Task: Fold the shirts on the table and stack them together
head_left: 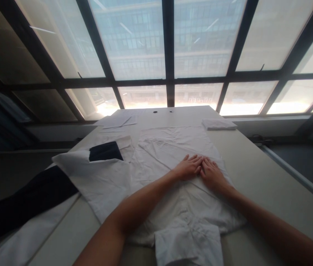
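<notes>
A white shirt (pixel 162 162) lies spread on the table, its collar (pixel 187 240) toward me at the bottom of the view. Both hands rest flat on the right half of its body. My left hand (pixel 189 167) has its fingers stretched out to the right, and my right hand (pixel 212 173) points away and to the left, so the fingertips of the two meet. Neither hand grips anything. Wrinkles run across the cloth around them. A white cloth part with a dark navy patch (pixel 105 151) spreads out to the left of the shirt.
The white table (pixel 267 184) runs toward the windows. Paper sheets (pixel 120 120) lie at its far left, and a folded white cloth (pixel 219 124) at its far right. Dark navy fabric (pixel 34 192) and white cloth hang over the left edge. Two small holes show near the far edge.
</notes>
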Demonstrator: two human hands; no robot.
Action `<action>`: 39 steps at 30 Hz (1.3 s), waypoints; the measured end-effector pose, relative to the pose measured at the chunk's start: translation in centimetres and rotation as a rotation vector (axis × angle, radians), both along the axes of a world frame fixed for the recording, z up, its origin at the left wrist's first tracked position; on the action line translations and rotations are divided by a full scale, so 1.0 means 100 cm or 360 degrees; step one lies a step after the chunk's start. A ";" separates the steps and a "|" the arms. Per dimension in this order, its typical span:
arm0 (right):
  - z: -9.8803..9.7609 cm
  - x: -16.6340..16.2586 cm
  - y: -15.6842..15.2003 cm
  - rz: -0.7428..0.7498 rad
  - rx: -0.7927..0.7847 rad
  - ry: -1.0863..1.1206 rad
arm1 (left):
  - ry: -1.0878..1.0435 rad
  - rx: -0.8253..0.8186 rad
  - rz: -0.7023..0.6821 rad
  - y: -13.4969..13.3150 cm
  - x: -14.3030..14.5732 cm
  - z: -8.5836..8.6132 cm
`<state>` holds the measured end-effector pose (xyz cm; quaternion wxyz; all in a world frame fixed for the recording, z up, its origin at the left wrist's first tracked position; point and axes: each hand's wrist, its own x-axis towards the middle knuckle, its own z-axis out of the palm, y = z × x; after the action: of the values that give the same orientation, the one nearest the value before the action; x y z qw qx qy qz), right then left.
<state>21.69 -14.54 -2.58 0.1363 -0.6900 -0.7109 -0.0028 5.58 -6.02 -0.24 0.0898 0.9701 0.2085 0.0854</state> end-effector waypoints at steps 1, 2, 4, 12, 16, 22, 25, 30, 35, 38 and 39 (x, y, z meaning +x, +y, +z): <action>0.000 0.000 0.000 -0.0001 0.0000 0.0004 | 0.0010 -0.0004 0.0000 0.000 0.000 -0.001; -0.001 0.001 0.000 -0.0003 -0.0003 0.0001 | 0.0024 0.0003 0.0012 0.001 -0.001 -0.001; -0.001 0.001 0.000 -0.0011 -0.0016 -0.0020 | 0.0070 0.0026 0.0057 0.010 -0.006 -0.001; 0.001 0.002 -0.001 -0.0029 -0.0044 -0.0047 | 0.0197 -0.0033 0.0551 0.063 -0.043 0.005; 0.001 0.002 -0.001 -0.0027 -0.0047 -0.0033 | 0.0198 -0.0049 0.0896 0.079 -0.060 0.009; 0.002 0.002 -0.002 -0.0002 -0.0067 0.0000 | 0.0116 0.0061 0.1022 0.082 -0.064 0.004; 0.002 0.006 0.001 0.0026 -0.0102 0.0006 | 0.0141 0.0066 0.0979 0.082 -0.062 0.001; 0.003 0.029 0.011 -0.0221 -0.0153 -0.0041 | 0.0166 0.0066 0.0975 0.085 -0.063 0.001; 0.005 0.053 0.017 -0.0453 -0.0194 -0.0088 | 0.0166 0.0052 0.0985 0.085 -0.063 0.001; 0.005 0.058 0.018 -0.0546 -0.0226 -0.0039 | 0.0170 0.0047 0.0983 0.084 -0.063 0.002; 0.004 0.058 0.018 -0.0570 -0.0229 -0.0022 | 0.0171 0.0046 0.0981 0.084 -0.063 0.002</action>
<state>27.52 -12.69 -2.15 0.0791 -0.8134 -0.5760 0.0191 -0.69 2.37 -0.02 0.0348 0.8655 0.4961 0.0602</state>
